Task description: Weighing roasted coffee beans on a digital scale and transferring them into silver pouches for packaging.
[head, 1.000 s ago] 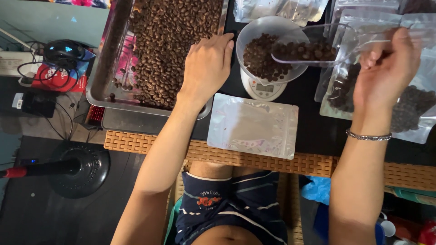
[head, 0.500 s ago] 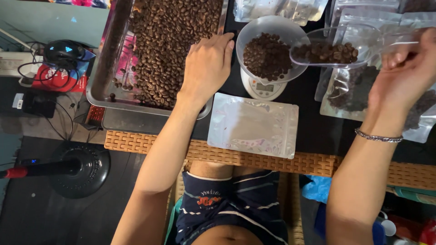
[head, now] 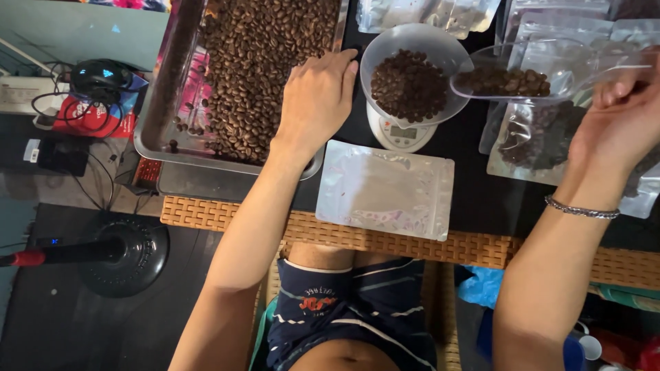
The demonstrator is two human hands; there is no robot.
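A big metal tray (head: 180, 148) full of brown coffee beans (head: 268, 62) sits on the dark counter (head: 474, 199), at about eleven o'clock from the person. The left hand (head: 317, 96) lies flat on the beans, fingers spread out and holding nothing. At one o'clock a white bowl (head: 405, 48) of beans sits on a small scale (head: 399, 134). The right hand (head: 619, 117) has its fingers curled tight around a clear scoop (head: 550, 62) with beans in it, right at the bowl's rim. This looks like the weighing step; next comes a slow, careful tip. An empty bag (head: 385, 189) lies at six o'clock from the bowl.
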